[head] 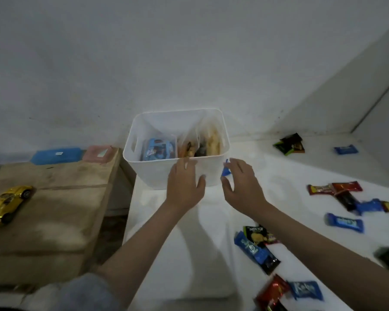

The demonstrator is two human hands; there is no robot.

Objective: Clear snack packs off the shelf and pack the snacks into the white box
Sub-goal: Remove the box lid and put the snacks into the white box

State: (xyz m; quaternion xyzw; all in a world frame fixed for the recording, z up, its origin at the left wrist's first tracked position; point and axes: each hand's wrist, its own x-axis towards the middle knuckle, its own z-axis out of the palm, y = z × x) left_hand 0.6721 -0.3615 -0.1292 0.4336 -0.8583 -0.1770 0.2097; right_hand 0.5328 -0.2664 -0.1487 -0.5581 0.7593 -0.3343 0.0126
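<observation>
White box [144,140], smooth, round-cornered plastic, holds glossy crinkled snack packs [158,150].

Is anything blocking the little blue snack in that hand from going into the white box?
Nothing visible blocks it. The right hand pinches a small blue snack pack just outside the white box, near its front right corner. The box's top is open, with room above the snacks already inside.

The box [144,176] stands at the shelf's [279,176] back left corner, snack packs [160,151] inside; loose packs [345,222] lie scattered to its right — left of the shelf, a toy car [8,204] on the desk [61,209].
</observation>
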